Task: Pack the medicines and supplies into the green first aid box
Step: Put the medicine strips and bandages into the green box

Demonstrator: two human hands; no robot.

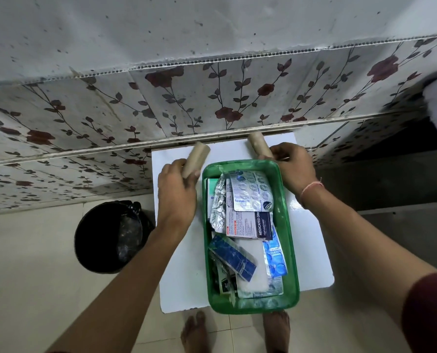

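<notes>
two tan bandage rolls are up off the table, one in each hand. the left hand (177, 192) has its fingers wrapped around the lower end of the left roll (196, 159), just beside the far left corner of the green first aid box (292, 256). the right hand (292, 166) grips the right roll (260, 145) beyond the box's far rim. the box sits on a white table (179, 281), already crowded with blister strips, a plaster packet (263, 225) (labelled "hansaplast") and a blue carton (234, 258). a black bin (111, 238) stands on the floor to the left.
</notes>
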